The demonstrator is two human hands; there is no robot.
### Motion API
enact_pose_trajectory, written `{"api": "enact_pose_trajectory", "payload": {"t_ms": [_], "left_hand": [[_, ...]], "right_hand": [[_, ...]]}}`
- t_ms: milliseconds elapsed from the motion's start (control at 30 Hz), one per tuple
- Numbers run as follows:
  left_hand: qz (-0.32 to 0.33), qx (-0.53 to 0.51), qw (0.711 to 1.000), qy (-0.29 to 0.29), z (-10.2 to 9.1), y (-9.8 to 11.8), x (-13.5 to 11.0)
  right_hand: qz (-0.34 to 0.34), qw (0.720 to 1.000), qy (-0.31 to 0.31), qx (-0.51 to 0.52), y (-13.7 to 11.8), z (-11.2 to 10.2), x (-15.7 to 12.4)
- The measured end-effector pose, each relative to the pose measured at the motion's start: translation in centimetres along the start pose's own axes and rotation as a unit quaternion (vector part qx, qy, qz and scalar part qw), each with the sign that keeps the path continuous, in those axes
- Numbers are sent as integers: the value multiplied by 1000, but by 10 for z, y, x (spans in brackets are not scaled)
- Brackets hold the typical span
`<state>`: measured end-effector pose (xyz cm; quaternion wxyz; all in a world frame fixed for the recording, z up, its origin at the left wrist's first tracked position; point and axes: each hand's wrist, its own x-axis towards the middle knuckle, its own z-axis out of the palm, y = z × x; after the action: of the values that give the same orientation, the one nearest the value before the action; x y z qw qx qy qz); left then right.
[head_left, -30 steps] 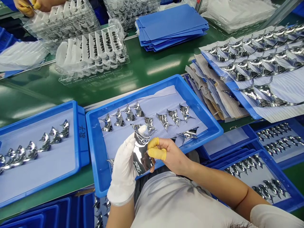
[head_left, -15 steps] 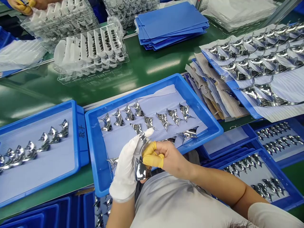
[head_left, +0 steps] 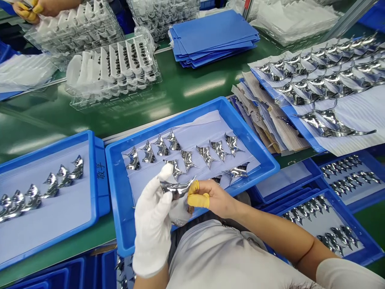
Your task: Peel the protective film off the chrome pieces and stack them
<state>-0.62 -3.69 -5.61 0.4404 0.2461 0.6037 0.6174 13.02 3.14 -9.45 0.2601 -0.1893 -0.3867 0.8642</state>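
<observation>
My left hand (head_left: 153,220), in a white cloth glove, grips a curved, mirror-bright metal piece (head_left: 177,189) with pointed corners over the near side of a blue tray (head_left: 192,110). My right hand (head_left: 207,196) is bare apart from yellow finger covers on thumb and fingers. Its fingers are pinched together at the right edge of the same piece; the fingertips are partly hidden. On the white liner sheet (head_left: 156,172) of the tray lie several similar shiny metal pieces (head_left: 205,156) in rows, some of them behind my hands.
At left, another blue tray (head_left: 94,176) holds more shiny pieces. Clear plastic trays (head_left: 112,68) and stacked blue sheets (head_left: 213,36) stand on the green bench (head_left: 126,110). Larger chrome pieces (head_left: 325,86) lie at right; filled trays (head_left: 333,224) sit lower. A co-worker's hands (head_left: 45,8) show top left.
The metal piece has turned in my left hand, from upright to lying more sideways. My left hand has rolled, showing more of its back, while my right hand stays close to the piece.
</observation>
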Motion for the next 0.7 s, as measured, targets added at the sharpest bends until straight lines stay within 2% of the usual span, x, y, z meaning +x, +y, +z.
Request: {"api": "enact_pose_trajectory", "payload": {"t_ms": [133, 233, 300, 400, 533, 700], "left_hand": [[102, 31, 994, 3, -4, -1, -7], [139, 54, 989, -10, -3, -1, -11], [147, 66, 987, -9, -2, 0, -12], [156, 77, 985, -2, -2, 1, -11], [138, 82, 987, 4, -6, 1, -8], [90, 93, 992, 1, -12, -2, -2]], "right_hand": [[-7, 1000, 5, -10, 8, -8, 5], [6, 1000, 8, -15, 11, -11, 7], [-3, 1000, 2, -29, 9, -12, 6], [-68, 991, -13, -111, 1, -11, 3], [-177, 949, -23, -260, -14, -8, -4], [-244, 913, -10, -325, -20, -5, -10]]}}
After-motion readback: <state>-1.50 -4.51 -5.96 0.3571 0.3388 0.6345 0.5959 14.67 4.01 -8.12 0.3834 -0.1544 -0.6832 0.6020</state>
